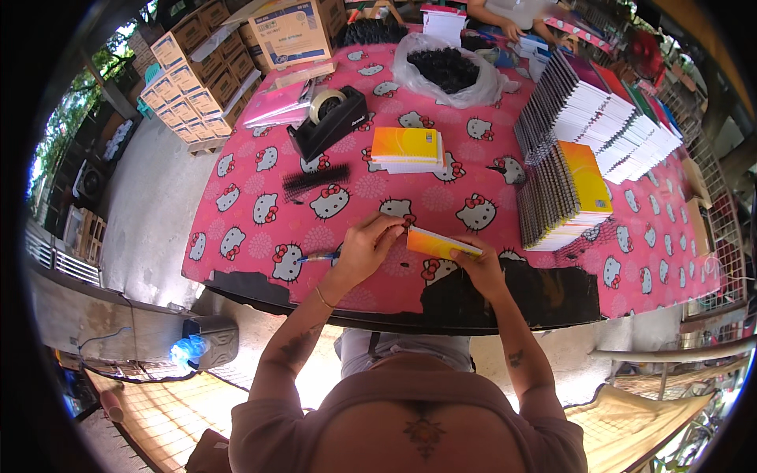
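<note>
My right hand (482,270) grips a small orange and yellow notebook (435,243) by its right end, tilted above the table. Beside the notebook's left end, my left hand (372,246) has its fingers pinched together; whatever they may hold is too small to make out. A blue pen (318,257) lies just left of that hand. Farther back sits a short stack of yellow-covered notebooks (407,147). A few loose black spiral coils (316,180) rest to its left, near a black tape dispenser (328,123).
Tall stacks of spiral-bound notebooks (569,193) stand at the right. A clear plastic bag of black coils (448,72) is at the back, near another person's hand (512,31). Brown cartons (206,75) are piled at the far left. A pink patterned cloth (371,186) covers the table.
</note>
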The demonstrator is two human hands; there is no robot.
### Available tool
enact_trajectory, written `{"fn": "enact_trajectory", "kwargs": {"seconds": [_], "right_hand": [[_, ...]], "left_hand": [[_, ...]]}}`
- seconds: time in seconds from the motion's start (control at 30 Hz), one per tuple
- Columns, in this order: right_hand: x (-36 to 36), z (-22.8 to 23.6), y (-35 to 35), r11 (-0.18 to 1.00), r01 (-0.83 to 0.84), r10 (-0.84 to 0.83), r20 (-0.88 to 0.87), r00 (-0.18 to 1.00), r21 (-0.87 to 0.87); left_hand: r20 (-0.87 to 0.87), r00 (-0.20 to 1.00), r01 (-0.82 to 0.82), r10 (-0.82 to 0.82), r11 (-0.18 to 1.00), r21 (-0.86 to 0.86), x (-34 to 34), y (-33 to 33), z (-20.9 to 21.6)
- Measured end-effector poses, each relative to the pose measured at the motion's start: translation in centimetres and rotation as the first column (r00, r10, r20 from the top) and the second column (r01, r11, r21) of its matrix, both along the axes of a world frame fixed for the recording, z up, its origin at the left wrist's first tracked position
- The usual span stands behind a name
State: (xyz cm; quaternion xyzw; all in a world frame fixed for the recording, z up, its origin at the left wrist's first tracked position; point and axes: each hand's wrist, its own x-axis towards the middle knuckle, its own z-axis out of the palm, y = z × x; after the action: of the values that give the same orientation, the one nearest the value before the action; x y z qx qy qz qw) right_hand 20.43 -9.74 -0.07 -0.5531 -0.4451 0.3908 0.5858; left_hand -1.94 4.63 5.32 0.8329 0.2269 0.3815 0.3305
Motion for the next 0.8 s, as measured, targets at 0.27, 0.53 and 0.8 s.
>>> {"fn": "enact_trajectory", "kwargs": {"seconds": [0.27,0.53,0.8], "right_hand": [[0.3,-0.6,-0.3,1.000,-0.015,0.016,0.033,0.999,-0.019],[0.0,-0.6,-0.2,1.000,-0.005,0.005,0.037,0.999,-0.007],[-0.5,0.4,-0.5,1.000,-0.013,0.013,0.046,0.999,-0.002]], "left_hand": [[-0.088,0.995,0.061,-0.052,0.993,0.106,-0.2,0.4,0.3],[0.065,0.998,-0.011,0.014,0.999,-0.046,-0.7,-0.6,0.3],[-0.056,0.997,0.009,-0.062,0.747,-0.665,-0.9,0.6,-0.1]]}}
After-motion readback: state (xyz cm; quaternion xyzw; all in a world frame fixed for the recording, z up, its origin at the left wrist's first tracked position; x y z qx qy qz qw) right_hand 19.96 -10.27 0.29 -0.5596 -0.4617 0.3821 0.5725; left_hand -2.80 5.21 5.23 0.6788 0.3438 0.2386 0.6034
